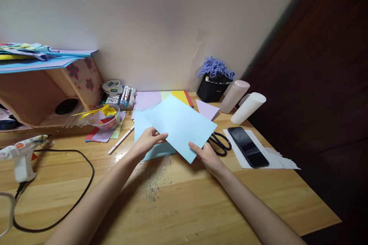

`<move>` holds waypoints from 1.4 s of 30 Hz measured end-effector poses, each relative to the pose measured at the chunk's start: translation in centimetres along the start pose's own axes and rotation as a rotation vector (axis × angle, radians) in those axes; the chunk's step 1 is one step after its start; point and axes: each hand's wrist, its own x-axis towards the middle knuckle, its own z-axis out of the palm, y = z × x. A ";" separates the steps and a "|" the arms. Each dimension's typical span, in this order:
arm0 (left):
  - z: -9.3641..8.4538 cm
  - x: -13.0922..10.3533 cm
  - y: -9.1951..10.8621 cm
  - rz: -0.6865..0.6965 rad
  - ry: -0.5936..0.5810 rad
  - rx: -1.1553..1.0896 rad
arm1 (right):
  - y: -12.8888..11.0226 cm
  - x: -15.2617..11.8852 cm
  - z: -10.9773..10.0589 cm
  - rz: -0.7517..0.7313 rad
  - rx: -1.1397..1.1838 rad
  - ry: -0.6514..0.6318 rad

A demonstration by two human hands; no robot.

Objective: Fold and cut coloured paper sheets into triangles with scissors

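Observation:
A light blue paper sheet (189, 128) is held tilted above the table by both hands. My left hand (151, 139) pinches its lower left edge between thumb and fingers. At the near right corner my right hand (205, 155) grips it, thumb on top and fingers hidden beneath. Another light blue sheet (158, 152) lies on the table under it, partly covered. Black-handled scissors (221, 143) rest just beyond my right hand, their blades hidden by the held sheet.
A white pen (120, 140) lies left of the sheets, near a tub of paper scraps (110, 122). At the left are a glue gun (23, 159) and its looping cord. A phone (248, 147) and two upright cylinders (248, 108) stand or lie to the right.

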 end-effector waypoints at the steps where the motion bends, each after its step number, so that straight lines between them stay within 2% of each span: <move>1: -0.4 0.0 0.1 0.003 -0.009 0.028 | -0.5 0.1 -0.4 0.044 0.038 -0.045; 3: -1.8 -0.1 0.5 0.012 -0.060 0.104 | -1.5 0.3 -1.5 0.109 0.077 -0.110; 6: -3.6 -0.2 0.9 0.027 -0.109 0.284 | -2.5 0.7 -3.1 0.201 -0.010 -0.287; 7: -3.7 -0.2 0.9 0.039 -0.056 0.368 | -2.6 0.8 -3.3 0.227 -0.038 -0.339; 9: -3.2 -0.3 0.7 0.098 0.154 0.560 | -2.2 0.8 -3.3 0.239 -0.054 -0.368; 11: -1.7 -0.8 0.4 0.221 0.354 0.739 | -1.6 0.8 -2.8 0.205 -0.033 -0.315; 12: -0.8 -1.1 0.2 0.298 0.373 0.813 | -1.2 0.8 -2.5 0.185 -0.025 -0.282; 13: 0.1 -1.5 0.1 0.365 0.300 0.864 | -0.8 0.7 -2.2 0.171 -0.023 -0.255; 15: 1.7 -2.3 0.0 0.468 0.026 0.902 | -0.3 0.7 -1.6 0.144 -0.032 -0.226; 16: 2.3 -2.7 0.1 0.503 -0.056 0.908 | -0.1 0.7 -1.4 0.133 -0.039 -0.222; 18: 3.1 -3.2 0.3 0.557 -0.104 0.902 | 0.1 0.6 -1.1 0.126 -0.056 -0.214; 22: 3.0 -3.4 0.5 0.582 -0.067 0.846 | 0.3 0.3 -0.7 0.132 -0.091 -0.204; 25: 2.4 -2.9 0.3 0.532 0.091 0.868 | 0.3 0.1 -0.5 0.112 -0.129 -0.240; 28: 2.0 -2.6 0.4 0.470 0.363 0.899 | 0.0 -0.2 -0.4 0.167 -0.183 -0.295; 32: 1.3 -3.3 1.9 0.501 0.761 1.035 | -0.9 -0.7 -0.6 0.234 -0.246 -0.377; 34: 0.8 -4.0 2.8 0.518 0.872 1.189 | -1.3 -0.8 -0.9 0.257 -0.288 -0.416; 35: 0.6 -4.2 3.0 0.513 0.874 1.275 | -1.5 -0.8 -1.1 0.273 -0.315 -0.447; 37: 0.0 -4.3 2.8 0.473 0.756 1.445 | -1.8 -0.7 -1.5 0.306 -0.372 -0.523; 40: -0.6 -3.3 0.9 0.321 0.402 1.599 | -2.3 -0.5 -2.3 0.332 -0.426 -0.627; 42: -0.8 -2.5 -0.7 0.175 0.244 1.612 | -2.8 -0.4 -3.0 0.335 -0.442 -0.671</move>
